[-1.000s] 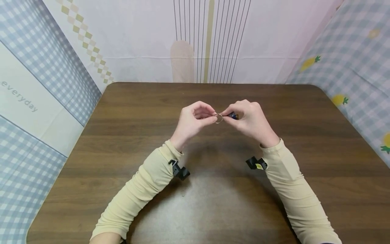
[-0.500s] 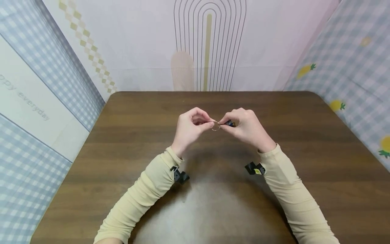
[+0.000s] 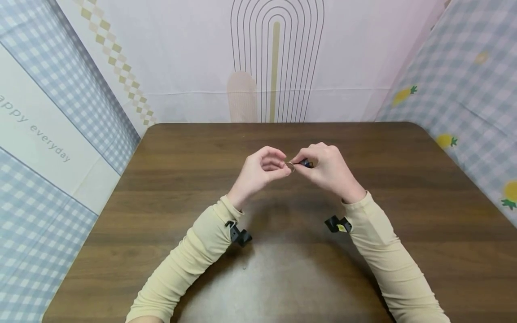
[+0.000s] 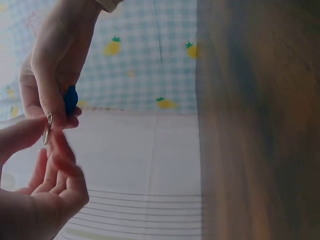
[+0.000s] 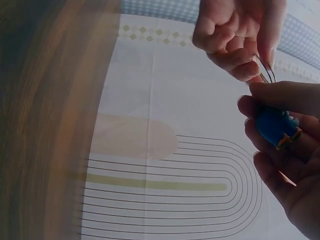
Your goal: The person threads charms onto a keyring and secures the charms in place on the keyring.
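Observation:
Above the middle of the table, the right hand (image 3: 328, 169) pinches a small keychain between thumb and forefinger. Its charm, a small blue figure with orange feet (image 5: 274, 126), lies under the curled fingers, partly hidden. A thin metal key ring (image 4: 46, 135) sticks out from the right fingertips toward the left hand (image 3: 257, 174). The left thumb and a fingertip meet at this ring, and in the right wrist view two strands of it look spread apart. The other left fingers curl loosely. Exactly how the left fingertips grip the ring is hard to see.
A brown wooden table (image 3: 202, 197) lies beneath both arms. Black wrist cameras are strapped over pale yellow sleeves (image 3: 198, 242). Patterned cloth hangs behind the table (image 3: 181, 54) and along both sides, with pineapples on the right (image 3: 444, 140).
The left hand has shifted slightly right, closer to the right hand, and its fingers have parted a little and turned about the ring. The right hand keeps its pinch. The head view has tilted up slightly.

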Demonstrator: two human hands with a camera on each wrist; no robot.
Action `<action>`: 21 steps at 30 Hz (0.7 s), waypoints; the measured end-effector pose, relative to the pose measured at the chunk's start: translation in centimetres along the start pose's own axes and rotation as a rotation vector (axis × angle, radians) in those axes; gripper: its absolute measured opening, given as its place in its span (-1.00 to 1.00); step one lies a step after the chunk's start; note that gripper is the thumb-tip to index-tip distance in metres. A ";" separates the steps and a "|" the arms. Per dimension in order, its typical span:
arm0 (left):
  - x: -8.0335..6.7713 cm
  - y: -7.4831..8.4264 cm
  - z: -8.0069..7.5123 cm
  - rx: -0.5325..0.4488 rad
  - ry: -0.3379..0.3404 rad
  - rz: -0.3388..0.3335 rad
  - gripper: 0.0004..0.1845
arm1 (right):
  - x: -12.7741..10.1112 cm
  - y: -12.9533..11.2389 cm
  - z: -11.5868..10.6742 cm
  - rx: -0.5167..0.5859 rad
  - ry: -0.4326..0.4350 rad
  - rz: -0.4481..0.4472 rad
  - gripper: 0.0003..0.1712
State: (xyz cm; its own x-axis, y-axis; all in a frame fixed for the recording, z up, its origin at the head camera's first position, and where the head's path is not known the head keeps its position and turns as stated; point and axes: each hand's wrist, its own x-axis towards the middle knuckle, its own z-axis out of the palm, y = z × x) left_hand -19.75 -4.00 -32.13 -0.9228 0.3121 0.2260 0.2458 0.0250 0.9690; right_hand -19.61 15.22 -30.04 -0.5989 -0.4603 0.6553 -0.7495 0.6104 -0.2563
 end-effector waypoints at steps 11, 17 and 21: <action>0.1 -0.3 -0.2 -0.053 0.063 0.014 -0.80 | 0.2 0.1 0.0 0.015 0.017 -0.012 -0.87; 0.1 0.0 -0.4 0.064 0.040 0.070 -0.83 | 0.1 0.0 -0.1 0.045 -0.021 -0.005 -0.86; 0.0 0.1 -0.5 0.097 0.024 0.090 -0.84 | 0.1 0.0 0.0 0.041 -0.017 -0.006 -0.87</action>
State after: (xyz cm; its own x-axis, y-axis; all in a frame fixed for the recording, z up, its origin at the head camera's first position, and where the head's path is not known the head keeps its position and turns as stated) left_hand -19.86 -4.42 -31.98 -0.9021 0.2947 0.3153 0.3546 0.0899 0.9307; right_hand -19.63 15.21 -29.98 -0.5992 -0.4747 0.6447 -0.7635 0.5811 -0.2817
